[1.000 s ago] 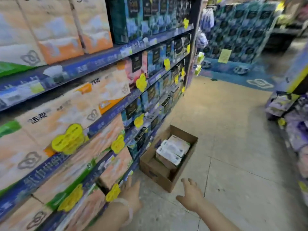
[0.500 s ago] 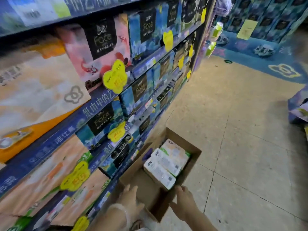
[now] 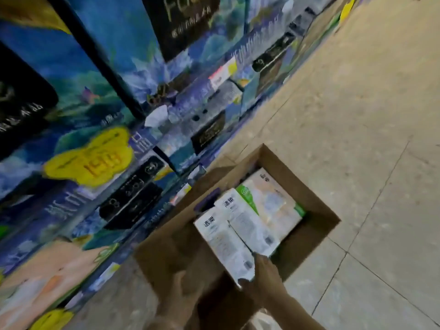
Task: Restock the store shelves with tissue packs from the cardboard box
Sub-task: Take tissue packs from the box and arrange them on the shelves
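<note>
1. We look down a store aisle with a pale tiled floor (image 3: pixel 357 115); shelves (image 3: pixel 147 129) run along the left, packed with blue and dark printed packs, and a yellow price tag (image 3: pixel 92 158) hangs on a shelf edge.
2. The whole view is smeared by motion, so we cannot read most of the print on the shelves, and their upper levels are cut off at the top edge.
3. A cardboard box (image 3: pixel 316 203) sits open on the floor just beside the lowest shelf.
4. Inside it lie tissue packs (image 3: pixel 250 225), white with green trim, leaning on one another toward the box's right half; how many lie underneath is hidden from us.
5. Our right hand (image 3: pixel 264 279) is at the near end of the closest pack, touching its lower corner, fingers partly bent; whether it truly grips the pack we cannot tell.
6. Our left hand (image 3: pixel 183 296) is in the near left part of the box, fingers spread wide and holding nothing, a little apart from the packs.
7. Both forearms are cut off by the bottom edge.
</note>
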